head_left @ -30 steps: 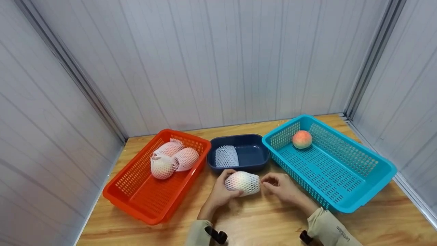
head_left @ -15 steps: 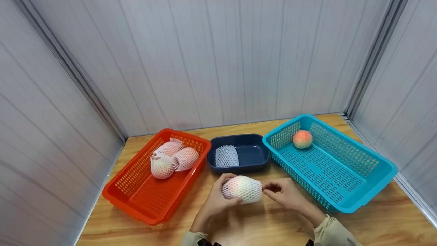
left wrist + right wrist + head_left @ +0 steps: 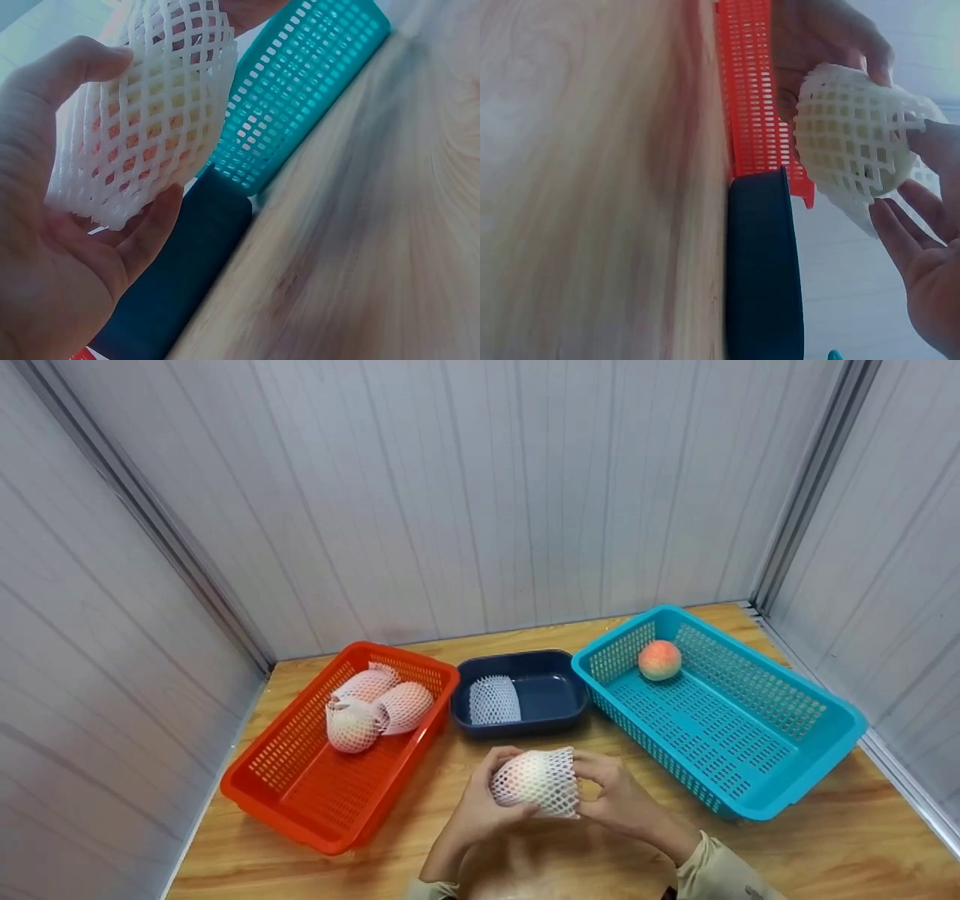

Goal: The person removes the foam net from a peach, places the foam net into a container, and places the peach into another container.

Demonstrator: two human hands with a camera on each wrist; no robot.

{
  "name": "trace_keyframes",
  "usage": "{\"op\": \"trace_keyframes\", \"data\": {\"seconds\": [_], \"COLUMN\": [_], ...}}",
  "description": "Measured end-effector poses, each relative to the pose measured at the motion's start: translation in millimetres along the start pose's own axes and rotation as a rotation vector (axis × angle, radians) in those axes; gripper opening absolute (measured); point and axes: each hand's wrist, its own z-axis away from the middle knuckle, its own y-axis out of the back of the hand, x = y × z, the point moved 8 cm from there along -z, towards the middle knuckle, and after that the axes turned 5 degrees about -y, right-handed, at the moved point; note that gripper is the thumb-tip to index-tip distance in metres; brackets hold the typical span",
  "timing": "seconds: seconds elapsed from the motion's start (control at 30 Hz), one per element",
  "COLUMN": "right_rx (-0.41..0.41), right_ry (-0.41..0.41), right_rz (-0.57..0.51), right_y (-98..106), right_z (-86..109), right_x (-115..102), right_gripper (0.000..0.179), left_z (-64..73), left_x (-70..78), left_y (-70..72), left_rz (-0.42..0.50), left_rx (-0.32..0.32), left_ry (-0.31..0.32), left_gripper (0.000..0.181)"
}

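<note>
A peach (image 3: 142, 135) sits inside a white foam net sleeve (image 3: 551, 784), held above the table in front of me. My left hand (image 3: 478, 806) wraps round its left side, thumb near and fingers behind. At the sleeve's right end, the fingers and thumb of my right hand (image 3: 630, 802) grip the rim and spread it wide. In the right wrist view the fingertips (image 3: 885, 210) are at the loose edge, and pale fruit shows through the mesh. Part of the peach is hidden by my left hand.
A red basket (image 3: 315, 810) on the left holds several net-wrapped peaches (image 3: 405, 706). A dark blue tray (image 3: 551, 697) in the middle holds flat foam nets (image 3: 495, 701). The turquoise basket (image 3: 750, 727) at right contains one bare peach (image 3: 660, 660). Grey panels (image 3: 480, 495) stand behind.
My right hand has closed in from beside the sleeve onto its right end, which is now pulled wider. The left hand and peach came slightly nearer to me. The baskets and tray stay put.
</note>
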Motion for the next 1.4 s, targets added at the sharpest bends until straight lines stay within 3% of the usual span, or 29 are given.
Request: {"op": "trace_keyframes", "data": {"seconds": [0.17, 0.33, 0.5, 0.73, 1.03, 1.2, 1.4], "right_rx": [-0.005, -0.035, -0.075, -0.124, -0.095, -0.065, -0.031], "right_ry": [0.018, 0.045, 0.016, -0.017, 0.036, 0.101, 0.148], "right_rz": [0.04, 0.088, 0.107, 0.063, 0.025, 0.024, 0.041], "right_y": [-10, -18, -23, -28, -24, -22, -17], "right_z": [10.0, 12.1, 12.5, 10.6, 8.3, 9.2, 9.3], "right_x": [21, 25, 27, 32, 29, 28, 30], "right_gripper": [0.05, 0.056, 0.056, 0.062, 0.059, 0.06, 0.058], "left_z": [0.9, 3.8, 6.0, 3.9, 7.2, 9.7, 6.6], "left_x": [-2.9, -4.0, -6.5, -6.8, -9.9, -9.7, -21.8], "left_y": [-2.9, -5.6, -7.0, -8.6, -4.1, 1.4, 9.3], "left_rz": [0.017, 0.023, 0.024, 0.001, 0.005, 0.11, 0.191], "left_rx": [-0.003, 0.002, 0.013, -0.008, -0.012, 0.024, 0.133], "left_ry": [0.023, 0.045, 0.083, 0.098, 0.098, 0.077, 0.099], "left_gripper": [0.068, 0.07, 0.072, 0.075, 0.079, 0.055, 0.029]}}
